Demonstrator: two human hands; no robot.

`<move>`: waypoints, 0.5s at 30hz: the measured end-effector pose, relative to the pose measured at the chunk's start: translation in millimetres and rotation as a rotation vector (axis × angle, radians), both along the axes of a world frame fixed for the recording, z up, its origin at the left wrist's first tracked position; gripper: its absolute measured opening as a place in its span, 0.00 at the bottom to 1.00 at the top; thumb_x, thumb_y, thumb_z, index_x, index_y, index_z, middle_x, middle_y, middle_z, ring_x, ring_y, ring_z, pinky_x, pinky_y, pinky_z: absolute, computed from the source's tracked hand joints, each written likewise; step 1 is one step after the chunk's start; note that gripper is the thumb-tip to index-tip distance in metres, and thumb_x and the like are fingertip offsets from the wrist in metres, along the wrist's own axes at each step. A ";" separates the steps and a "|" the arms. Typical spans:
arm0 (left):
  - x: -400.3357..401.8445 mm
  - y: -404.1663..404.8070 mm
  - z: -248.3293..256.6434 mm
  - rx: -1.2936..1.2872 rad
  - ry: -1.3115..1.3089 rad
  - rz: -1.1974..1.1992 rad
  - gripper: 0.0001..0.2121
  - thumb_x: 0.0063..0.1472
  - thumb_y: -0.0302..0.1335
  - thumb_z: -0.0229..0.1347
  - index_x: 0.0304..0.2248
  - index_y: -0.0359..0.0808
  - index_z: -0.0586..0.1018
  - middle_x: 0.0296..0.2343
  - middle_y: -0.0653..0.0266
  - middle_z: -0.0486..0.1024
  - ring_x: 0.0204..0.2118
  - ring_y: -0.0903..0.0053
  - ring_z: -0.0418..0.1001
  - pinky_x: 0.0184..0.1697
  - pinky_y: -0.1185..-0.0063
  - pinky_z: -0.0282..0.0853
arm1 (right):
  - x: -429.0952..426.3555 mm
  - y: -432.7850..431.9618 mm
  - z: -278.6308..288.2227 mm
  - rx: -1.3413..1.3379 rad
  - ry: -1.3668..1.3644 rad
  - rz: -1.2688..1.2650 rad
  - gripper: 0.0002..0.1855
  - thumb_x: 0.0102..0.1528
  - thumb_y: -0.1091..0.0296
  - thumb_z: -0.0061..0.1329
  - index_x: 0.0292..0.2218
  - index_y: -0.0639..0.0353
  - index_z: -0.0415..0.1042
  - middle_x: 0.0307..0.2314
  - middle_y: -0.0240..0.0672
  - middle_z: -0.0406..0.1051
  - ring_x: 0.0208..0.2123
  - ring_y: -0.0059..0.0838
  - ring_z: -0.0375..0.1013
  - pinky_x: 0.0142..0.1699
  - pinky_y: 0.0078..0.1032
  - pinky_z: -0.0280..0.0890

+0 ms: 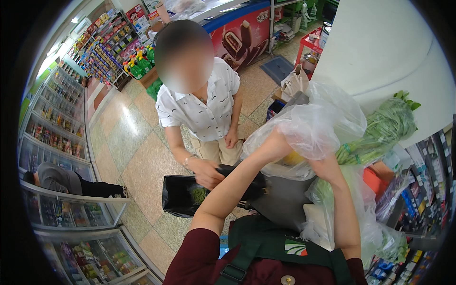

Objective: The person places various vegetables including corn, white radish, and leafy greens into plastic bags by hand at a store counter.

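Both my hands are at the bunched top of a translucent plastic bag [313, 124] on the grey counter [281, 203]. My left hand [279, 142] grips the bag from the left, its fingers partly veiled by film. On the right side, my right hand [324, 167] holds the same plastic, blurred by motion. A yellow item [294, 157] shows through the film beneath them; its kind is unclear. Just right of my hands lies a plastic-wrapped bundle of leafy greens [381, 128]. Another clear bag [356, 203], with pale green produce inside, rests beside my right forearm.
Across the counter stands a person in a white patterned shirt [199, 117], one hand over a black bag [178, 194] containing something green. Freezers [53, 142] line the left side, with another person [67, 180] bending there. Packaged goods [416, 199] fill the right.
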State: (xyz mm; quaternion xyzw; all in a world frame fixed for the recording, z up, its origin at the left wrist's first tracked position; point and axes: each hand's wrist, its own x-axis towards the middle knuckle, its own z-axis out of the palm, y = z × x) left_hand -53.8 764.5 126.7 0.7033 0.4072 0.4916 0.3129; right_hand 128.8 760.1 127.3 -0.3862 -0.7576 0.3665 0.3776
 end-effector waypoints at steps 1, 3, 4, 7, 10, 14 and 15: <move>-0.5 -1.6 8.2 -0.216 -0.118 -0.077 0.10 0.48 0.22 0.55 0.33 0.32 0.76 0.28 0.64 0.76 0.32 0.80 0.72 0.35 0.80 0.67 | 1.5 -2.5 -1.7 -0.025 -0.095 -0.009 0.17 0.50 0.70 0.45 0.42 0.67 0.67 0.40 0.44 0.68 0.43 0.35 0.66 0.49 0.27 0.58; -1.6 -1.8 5.9 -0.441 -0.239 -0.167 0.10 0.48 0.22 0.55 0.33 0.32 0.76 0.28 0.65 0.76 0.31 0.83 0.71 0.35 0.81 0.66 | 7.7 -5.2 -9.2 -0.060 -0.196 -0.029 0.19 0.51 0.70 0.45 0.45 0.68 0.65 0.42 0.41 0.66 0.45 0.34 0.64 0.52 0.29 0.56; -1.2 0.3 -2.7 -0.501 -0.297 -0.183 0.10 0.48 0.23 0.55 0.32 0.31 0.76 0.27 0.67 0.75 0.31 0.84 0.70 0.34 0.82 0.66 | 11.6 -2.4 -16.9 -0.055 -0.131 -0.014 0.19 0.51 0.68 0.45 0.44 0.67 0.66 0.40 0.42 0.67 0.43 0.36 0.65 0.50 0.30 0.57; -6.8 -0.7 -3.1 -0.520 -0.295 -0.211 0.11 0.47 0.25 0.57 0.32 0.29 0.74 0.28 0.61 0.74 0.32 0.78 0.71 0.36 0.79 0.66 | 30.0 6.5 -48.3 0.079 -0.358 -0.102 0.17 0.51 0.65 0.46 0.40 0.66 0.69 0.34 0.41 0.70 0.36 0.37 0.67 0.43 0.31 0.60; -20.3 -8.1 -3.5 -0.046 0.001 -0.255 0.17 0.46 0.28 0.59 0.36 0.29 0.72 0.33 0.51 0.73 0.37 0.66 0.72 0.40 0.73 0.65 | 42.6 19.2 -51.2 0.173 -0.602 -0.222 0.13 0.50 0.65 0.46 0.33 0.66 0.72 0.27 0.36 0.71 0.28 0.31 0.67 0.35 0.30 0.61; -47.8 -44.5 -32.4 -0.133 0.741 0.018 0.27 0.43 0.33 0.62 0.41 0.28 0.67 0.36 0.46 0.69 0.40 0.59 0.68 0.44 0.70 0.63 | 12.2 21.9 -9.4 -0.172 -0.113 -0.288 0.11 0.50 0.66 0.47 0.23 0.65 0.70 0.18 0.26 0.69 0.21 0.22 0.64 0.28 0.27 0.60; -54.1 -50.5 -50.1 -0.103 0.833 0.097 0.29 0.41 0.34 0.63 0.41 0.29 0.66 0.35 0.46 0.69 0.40 0.57 0.67 0.44 0.69 0.63 | 6.9 19.4 4.2 -0.169 -0.114 -0.278 0.11 0.50 0.66 0.47 0.23 0.65 0.70 0.18 0.26 0.69 0.21 0.22 0.64 0.28 0.27 0.60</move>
